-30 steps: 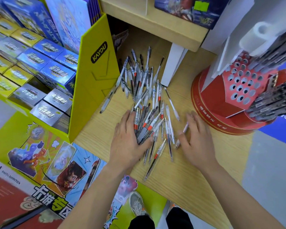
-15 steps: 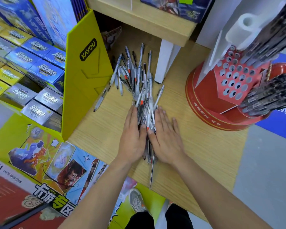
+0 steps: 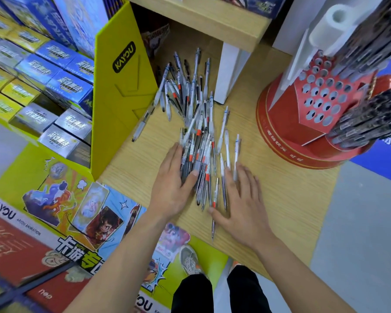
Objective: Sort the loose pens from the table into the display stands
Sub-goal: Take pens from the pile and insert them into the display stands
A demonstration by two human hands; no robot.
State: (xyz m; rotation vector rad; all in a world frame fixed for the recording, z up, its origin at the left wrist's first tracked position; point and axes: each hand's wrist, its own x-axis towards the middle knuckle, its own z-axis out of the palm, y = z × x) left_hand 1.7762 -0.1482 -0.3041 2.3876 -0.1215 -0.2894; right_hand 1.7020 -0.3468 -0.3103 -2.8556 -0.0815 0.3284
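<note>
Far left we see stacks of small blue, yellow & silver card boxes point(image 3: 43, 71). Next to them stands a tall yellow cardboard panel point(image 3: 122, 91) w/ a black "KAYOU" badge. Below it lies a bright cartoon poster point(image 3: 77, 211).

On the light wooden table point(image 3: 291, 199) is the pile of loose plastic pens point(image 3: 199, 132), btw the yellow panel & the red stand. Most pens are see-through or white. Lots have a red-orange band, some look dark inside, and a few have blue bits at the top. They lie packed close near us & fan out at the far end, by a white shelf leg point(image 3: 229, 73). One white pen point(image 3: 145, 118) lies apart, just beside the yellow panel. One thin pen point(image 3: 213, 229) sticks out toward the table's near edge.

Our left hand point(image 3: 172, 188) lies against the pile's left side, fingers straight & close together, thumb resting on top of the pens. Our right hand point(image 3: 242, 204) is flat on the table w/ fingers spread. Its tips touch the pens on the pile's right side, and its thumb touches the thin pen.

On the right sits the round red display stand point(image 3: 280, 123), not touching the pile. It has a red card face w/ rows of round holes point(image 3: 321, 98). Dark pens point(image 3: 370, 123) stick out of its right part in tight rows.
</note>
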